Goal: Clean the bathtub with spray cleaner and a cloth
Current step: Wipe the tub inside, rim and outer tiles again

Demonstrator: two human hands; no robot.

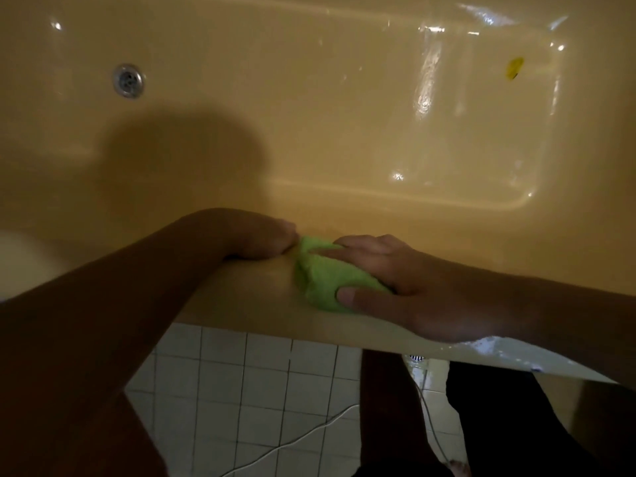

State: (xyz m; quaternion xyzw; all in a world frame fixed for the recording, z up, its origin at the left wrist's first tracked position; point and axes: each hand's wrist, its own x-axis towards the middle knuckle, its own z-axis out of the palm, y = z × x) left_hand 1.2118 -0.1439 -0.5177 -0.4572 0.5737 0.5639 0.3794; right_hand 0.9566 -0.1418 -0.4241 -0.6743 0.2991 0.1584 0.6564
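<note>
Right hand gripping bunched green cloth on the yellow bathtub near rim, left hand curled against the cloth's edge, unclear whether pinching it, drain in the tub floor

The bathtub has a hard, smooth, glossy yellow-beige surface that throws bright highlights along its far wall and floor; whether it is enamel or plastic cannot be told. Its rim is equally smooth, with a wet-looking sheen at the right end. The drain is shiny, chrome-like metal, pierced with small holes. The cloth is soft green fabric with a fuzzy, matt pile like towelling. The floor is laid with small white square tiles, smooth and faintly glossy, with dark grout lines. A thin white cord looks like smooth plastic. The dark garment is matt fabric.
</note>
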